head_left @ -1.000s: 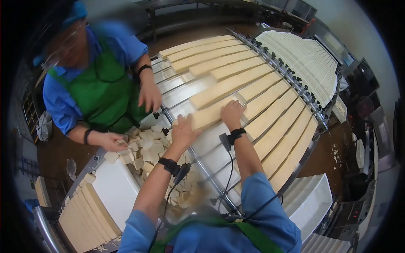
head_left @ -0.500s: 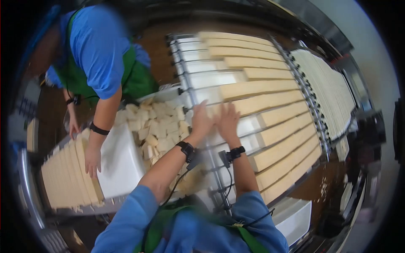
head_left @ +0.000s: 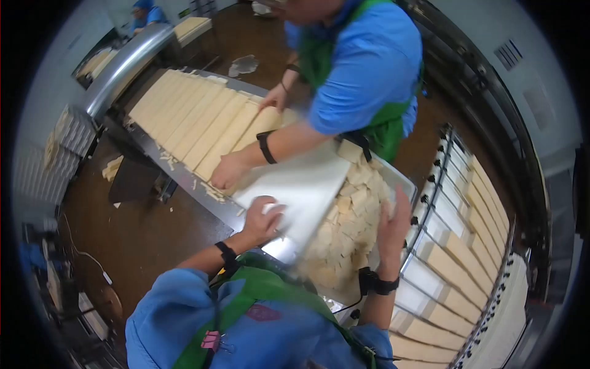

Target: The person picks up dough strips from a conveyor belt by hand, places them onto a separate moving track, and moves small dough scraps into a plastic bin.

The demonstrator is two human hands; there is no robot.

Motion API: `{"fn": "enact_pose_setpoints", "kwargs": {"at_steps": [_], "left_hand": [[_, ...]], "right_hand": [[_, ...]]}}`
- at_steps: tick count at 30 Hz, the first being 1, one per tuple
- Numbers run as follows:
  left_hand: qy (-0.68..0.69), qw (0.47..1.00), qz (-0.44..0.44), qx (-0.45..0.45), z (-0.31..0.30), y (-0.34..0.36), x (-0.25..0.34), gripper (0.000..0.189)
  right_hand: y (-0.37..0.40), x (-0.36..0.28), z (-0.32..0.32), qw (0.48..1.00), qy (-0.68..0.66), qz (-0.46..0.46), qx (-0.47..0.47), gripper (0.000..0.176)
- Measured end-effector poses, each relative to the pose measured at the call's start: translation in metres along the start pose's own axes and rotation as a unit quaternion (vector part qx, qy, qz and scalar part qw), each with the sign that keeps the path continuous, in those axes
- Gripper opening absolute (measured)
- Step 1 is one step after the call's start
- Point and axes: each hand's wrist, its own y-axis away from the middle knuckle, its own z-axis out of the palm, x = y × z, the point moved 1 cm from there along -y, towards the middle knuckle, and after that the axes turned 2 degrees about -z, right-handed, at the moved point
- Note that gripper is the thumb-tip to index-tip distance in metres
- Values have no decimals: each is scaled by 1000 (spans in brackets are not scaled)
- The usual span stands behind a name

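My left hand is over the near edge of a smooth white board, its fingers loosely bent and apart with nothing held. On the right my right hand is at the side of a white tub, fingers stretched upward and slightly blurred. Between my hands the tub is heaped with broken cream-coloured pieces. Beyond the board, long flat cream-coloured strips lie side by side on a metal table.
A co-worker in blue and green leans in from the far side, both hands at the nearest strips. Right of the tub is a slotted rack bearing more strips. A curved metal pipe rises at the table's far left.
My view has swung left, from the rack to the table. My hands have separated and left the rack: the left is now over the board, the right beside the tub.
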Motion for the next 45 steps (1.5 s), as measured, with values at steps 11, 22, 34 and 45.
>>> {"fn": "enact_pose_setpoints", "kwargs": {"at_steps": [11, 22, 34, 45], "left_hand": [[-94, 868, -445, 200, -103, 36, -166, 62], [-91, 884, -449, 94, -112, -13, -185, 85], [-121, 859, -493, 74, -105, -38, -183, 85], [-128, 912, -279, -274, -89, -68, -187, 98]], "right_hand": [[-96, -253, 240, 921, -163, -286, -208, 63], [-205, -219, 471, 958, 50, -111, -260, 67], [-221, -159, 507, 957, 56, -89, -270, 56], [-52, -33, 320, 943, 328, -37, -34, 56]]}}
